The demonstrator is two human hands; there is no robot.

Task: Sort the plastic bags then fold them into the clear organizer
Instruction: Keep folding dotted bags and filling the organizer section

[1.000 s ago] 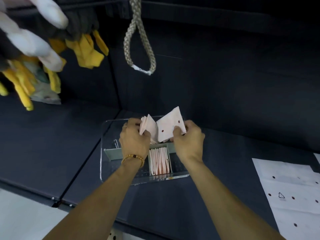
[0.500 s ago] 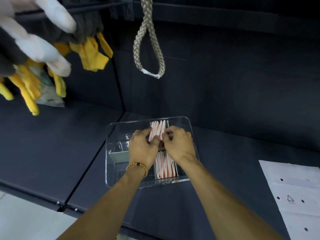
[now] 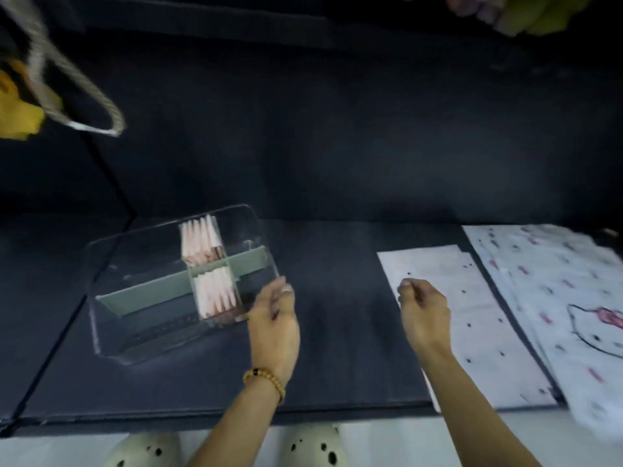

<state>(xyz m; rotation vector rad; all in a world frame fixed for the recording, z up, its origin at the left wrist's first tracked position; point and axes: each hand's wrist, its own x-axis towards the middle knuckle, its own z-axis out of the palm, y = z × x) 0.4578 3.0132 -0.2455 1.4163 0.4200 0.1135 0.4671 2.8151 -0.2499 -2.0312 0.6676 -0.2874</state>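
The clear organizer (image 3: 111,318) sits on the dark shelf at left, split by a grey divider (image 3: 148,293). Folded pink bags (image 3: 201,239) stand in its far middle slot and more folded bags (image 3: 215,293) in the near one. My left hand (image 3: 274,318) hovers by the organizer's right near corner, fingers loosely curled, holding nothing. My right hand (image 3: 423,310) hangs over the left edge of a flat white dotted bag (image 3: 472,318), fingers loosely bent, empty. The frame is motion-blurred.
A stack of white bags with pink marks and a cat face (image 3: 573,298) lies at far right. A rope loop (image 3: 77,106) and yellow gloves (image 3: 17,112) hang at upper left. The shelf's front edge (image 3: 236,417) runs below my wrists.
Both hands have left the organizer after tucking the folded pink bag into the far slot. The right hand has swung over to the flat bags. The view has turned right.
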